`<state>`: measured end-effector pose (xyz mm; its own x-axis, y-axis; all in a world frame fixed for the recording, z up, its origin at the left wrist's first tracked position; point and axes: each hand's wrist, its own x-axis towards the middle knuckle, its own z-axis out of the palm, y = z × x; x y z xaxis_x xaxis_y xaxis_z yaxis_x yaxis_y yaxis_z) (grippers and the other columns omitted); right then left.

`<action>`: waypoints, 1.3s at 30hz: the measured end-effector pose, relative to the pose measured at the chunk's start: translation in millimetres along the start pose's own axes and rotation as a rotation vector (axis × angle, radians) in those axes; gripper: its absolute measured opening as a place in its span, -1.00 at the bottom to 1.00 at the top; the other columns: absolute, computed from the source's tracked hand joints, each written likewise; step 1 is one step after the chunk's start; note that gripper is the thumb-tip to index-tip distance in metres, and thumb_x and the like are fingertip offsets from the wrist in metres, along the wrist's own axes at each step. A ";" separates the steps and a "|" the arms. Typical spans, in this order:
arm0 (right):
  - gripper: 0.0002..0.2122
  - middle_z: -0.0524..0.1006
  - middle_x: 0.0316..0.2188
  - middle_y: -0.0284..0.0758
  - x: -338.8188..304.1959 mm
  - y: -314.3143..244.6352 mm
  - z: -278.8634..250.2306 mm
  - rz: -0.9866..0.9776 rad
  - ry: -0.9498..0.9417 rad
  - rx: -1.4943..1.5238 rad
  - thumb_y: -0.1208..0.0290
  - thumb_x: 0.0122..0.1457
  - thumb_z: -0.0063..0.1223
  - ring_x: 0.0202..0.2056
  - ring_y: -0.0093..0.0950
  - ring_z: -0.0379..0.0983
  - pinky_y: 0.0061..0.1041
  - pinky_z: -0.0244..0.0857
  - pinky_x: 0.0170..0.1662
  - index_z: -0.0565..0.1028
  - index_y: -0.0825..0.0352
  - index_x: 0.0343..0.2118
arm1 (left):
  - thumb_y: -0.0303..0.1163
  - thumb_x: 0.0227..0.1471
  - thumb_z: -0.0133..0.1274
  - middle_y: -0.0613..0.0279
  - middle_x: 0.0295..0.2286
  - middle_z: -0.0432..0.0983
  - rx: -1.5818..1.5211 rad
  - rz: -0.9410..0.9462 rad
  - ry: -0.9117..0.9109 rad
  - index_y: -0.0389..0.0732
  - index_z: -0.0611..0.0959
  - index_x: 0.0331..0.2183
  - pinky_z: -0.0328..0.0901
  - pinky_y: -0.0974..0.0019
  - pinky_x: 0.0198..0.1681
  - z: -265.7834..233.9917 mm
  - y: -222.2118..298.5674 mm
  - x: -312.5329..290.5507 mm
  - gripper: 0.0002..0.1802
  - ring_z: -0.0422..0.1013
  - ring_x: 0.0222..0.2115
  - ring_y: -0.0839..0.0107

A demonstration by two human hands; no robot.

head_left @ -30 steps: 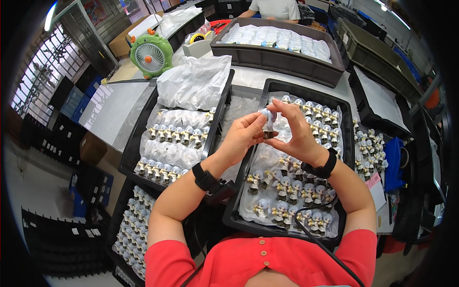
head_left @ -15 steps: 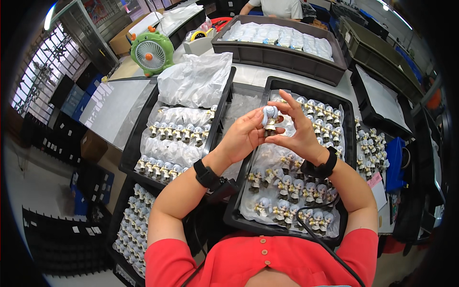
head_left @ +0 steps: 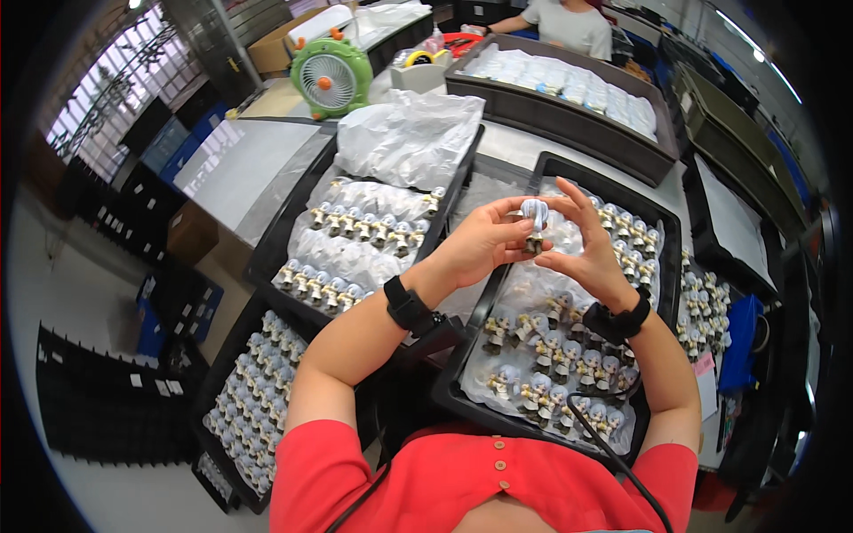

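Note:
A small chibi-style figurine (head_left: 535, 211) with pale grey-blue hair stands upright between my hands, its long hair facing me. My left hand (head_left: 480, 238) pinches it from the left with thumb and fingers. From the right, my right hand (head_left: 593, 256) curves around it, the thumb by its feet and the fingertips near its head; the exact contact there is partly hidden. Below my hands, a black tray (head_left: 455, 377) holds rows of similar figurines on white wrapping sheet. Another black tray (head_left: 267, 251) on the left holds more rows between folds of the same sheet.
A green fan (head_left: 330, 78) and a tape dispenser (head_left: 419, 69) stand at the back. Beyond the trays sits a large grey-brown bin (head_left: 560, 118) of wrapped pieces, with a person (head_left: 569, 31) behind it. More figurines fill a tray (head_left: 253, 400) at lower left. A cable (head_left: 613, 457) crosses my front.
The view has shifted, so the scene sits farther right and slightly tilted. The figurine stays between my hands and has turned a little, showing more of the back of its hair.

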<state>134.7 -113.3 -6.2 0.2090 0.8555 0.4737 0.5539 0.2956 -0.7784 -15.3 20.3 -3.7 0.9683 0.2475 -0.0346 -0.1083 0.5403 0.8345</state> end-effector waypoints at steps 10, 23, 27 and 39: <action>-0.29 0.46 -0.11 -0.32 6.6 14.8 -12.8 -0.003 0.015 -0.197 0.35 -0.10 0.26 -0.06 -0.41 0.36 -0.38 0.18 0.01 0.17 0.18 0.16 | -0.47 -0.14 0.15 0.15 -0.41 0.51 1.234 0.171 0.699 -0.35 0.51 -0.19 0.39 0.37 -0.33 -158.6 62.4 1.8 -0.60 0.49 -0.41 0.38; -0.37 0.53 -0.21 -0.28 5.6 38.6 -25.4 0.073 0.025 -0.272 0.38 -0.05 0.20 -0.15 -0.36 0.45 -0.40 0.27 -0.07 0.19 0.20 0.13 | -0.42 -0.36 0.22 0.04 -0.48 0.56 1.456 -0.016 0.726 -0.40 0.57 -0.23 0.37 0.35 -0.38 -183.0 37.2 20.6 -0.49 0.49 -0.49 0.35; -0.40 0.54 -0.23 -0.26 5.8 42.1 -27.6 0.094 0.027 -0.295 0.37 -0.03 0.18 -0.15 -0.36 0.46 -0.42 0.28 -0.09 0.22 0.22 0.11 | -0.42 -0.29 0.20 0.06 -0.45 0.56 1.278 -0.078 0.673 -0.44 0.56 -0.21 0.37 0.40 -0.42 -192.4 37.5 19.3 -0.50 0.49 -0.49 0.40; -0.61 0.47 -0.32 -0.13 -9.9 80.7 -66.6 0.475 -0.169 -0.866 0.31 -0.28 0.24 -0.27 -0.15 0.43 -0.29 0.31 -0.17 0.48 0.31 -0.31 | -0.26 -0.08 0.14 0.13 -0.24 0.49 1.231 0.173 0.513 -0.25 0.55 -0.11 0.29 0.37 -0.18 -98.8 76.5 6.1 -0.54 0.41 -0.26 0.42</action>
<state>231.0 -126.3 -46.3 0.4810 0.8736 0.0742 0.8527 -0.4465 -0.2712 -39.9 142.6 5.6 0.7404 0.6560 0.1467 0.3137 -0.5301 0.7877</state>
